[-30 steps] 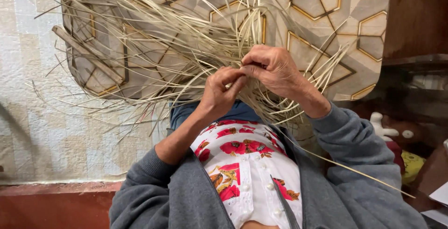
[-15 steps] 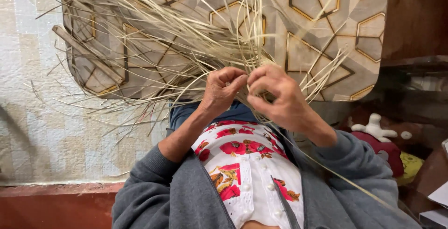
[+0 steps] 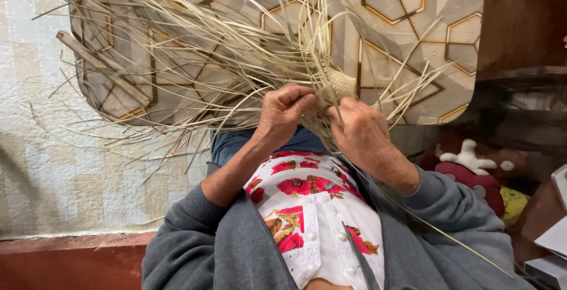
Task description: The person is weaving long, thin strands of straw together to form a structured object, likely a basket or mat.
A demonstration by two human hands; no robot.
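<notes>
Nearest: grey knit cardigan sleeves (image 3: 236,248) over a white blouse with red flowers (image 3: 307,207). Left hand (image 3: 283,113) is curled, fingers (image 3: 295,96) clenched on pale dry straw strands (image 3: 195,71). Right hand (image 3: 363,133) has dropped lower since a second ago, fingers pinching strands just beside the small woven straw patch (image 3: 341,82), which now shows above the knuckles, uncovered. Judging by that, a fresh plait seems tightened and the weave edge exposed. Loose strands fan up and left. Beyond: geometric tan-and-gold patterned board (image 3: 407,24), pale checked wall covering (image 3: 35,166), white stuffed toy (image 3: 469,155) far right.
</notes>
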